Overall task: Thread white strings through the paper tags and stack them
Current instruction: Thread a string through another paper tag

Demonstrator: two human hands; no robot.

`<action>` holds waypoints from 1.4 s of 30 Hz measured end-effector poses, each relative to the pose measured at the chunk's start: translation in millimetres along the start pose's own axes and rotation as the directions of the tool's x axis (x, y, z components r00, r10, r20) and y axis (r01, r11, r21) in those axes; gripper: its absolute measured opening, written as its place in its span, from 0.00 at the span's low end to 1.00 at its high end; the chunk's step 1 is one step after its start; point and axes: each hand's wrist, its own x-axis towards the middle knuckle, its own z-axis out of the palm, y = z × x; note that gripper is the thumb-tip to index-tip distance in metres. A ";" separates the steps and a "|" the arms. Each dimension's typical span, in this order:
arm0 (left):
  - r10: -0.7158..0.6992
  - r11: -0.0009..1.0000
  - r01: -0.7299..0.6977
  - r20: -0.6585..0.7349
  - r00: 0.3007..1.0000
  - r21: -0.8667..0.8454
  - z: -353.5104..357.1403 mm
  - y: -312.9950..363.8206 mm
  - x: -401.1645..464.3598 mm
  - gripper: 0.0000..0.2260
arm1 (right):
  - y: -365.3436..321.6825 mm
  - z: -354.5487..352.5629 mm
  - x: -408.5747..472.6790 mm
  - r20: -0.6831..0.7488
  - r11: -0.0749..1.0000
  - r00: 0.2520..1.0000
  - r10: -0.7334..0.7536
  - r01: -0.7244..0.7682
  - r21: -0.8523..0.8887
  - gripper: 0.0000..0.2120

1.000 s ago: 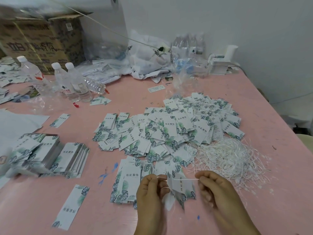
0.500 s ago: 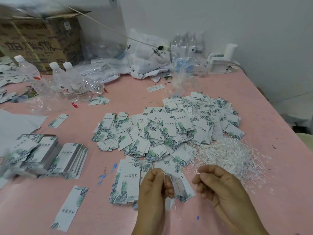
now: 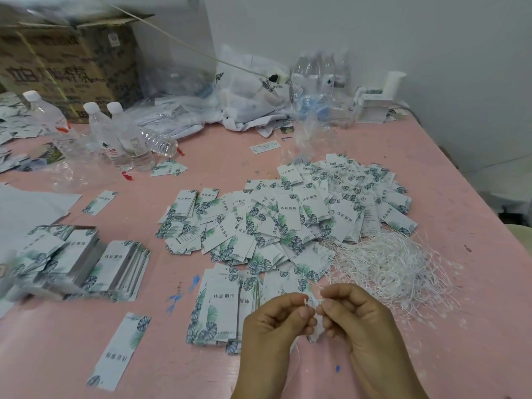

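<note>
My left hand (image 3: 276, 321) and my right hand (image 3: 354, 315) meet at the near edge of the pink table (image 3: 472, 326). Between them they hold one white paper tag (image 3: 315, 331) and a white string (image 3: 306, 303), thumbs and fingertips pinched together; most of the tag is hidden by my fingers. A small stack of leaf-printed tags (image 3: 220, 309) lies just left of my left hand. A big loose heap of tags (image 3: 288, 220) spreads across the middle of the table. A tangle of white strings (image 3: 388, 266) lies just beyond my right hand.
Stacked tags (image 3: 86, 263) sit at the left, one single tag (image 3: 119, 349) near the front. Water bottles (image 3: 121, 136), a cardboard box (image 3: 66, 70), plastic bags (image 3: 253, 93) and a white holder (image 3: 377, 102) line the back. White paper (image 3: 26, 208) lies at the far left.
My hands were apart with the string stretched between them; they have come together, and the tag is now pinched between both hands.
</note>
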 end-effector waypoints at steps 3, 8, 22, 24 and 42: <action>0.008 1.000 -0.008 0.007 1.000 0.022 1.5 1.7 -1.0 0.09 | -1.4 0.1 -1.3 -0.016 0.999 1.000 -0.018 0.018 -0.044 0.13; 0.049 0.993 -0.051 0.025 0.998 0.104 4.2 7.2 -3.9 0.05 | -0.1 0.5 -1.2 -0.039 0.987 0.998 -0.052 0.046 -0.152 0.16; 0.110 0.938 -0.111 0.024 0.994 0.329 9.7 14.0 -6.8 0.04 | -0.2 7.5 -10.4 -0.072 0.945 0.981 -0.182 0.154 -0.289 0.20; 0.107 0.934 -0.109 0.024 0.994 0.339 10.2 15.1 -7.4 0.04 | 1.3 7.6 -10.4 -0.070 0.936 0.978 -0.195 0.164 -0.311 0.20; 0.090 0.921 -0.086 0.007 0.996 0.380 11.7 18.0 -8.3 0.04 | 7.7 8.0 -8.9 -0.065 0.883 0.955 -0.288 0.238 -0.404 0.21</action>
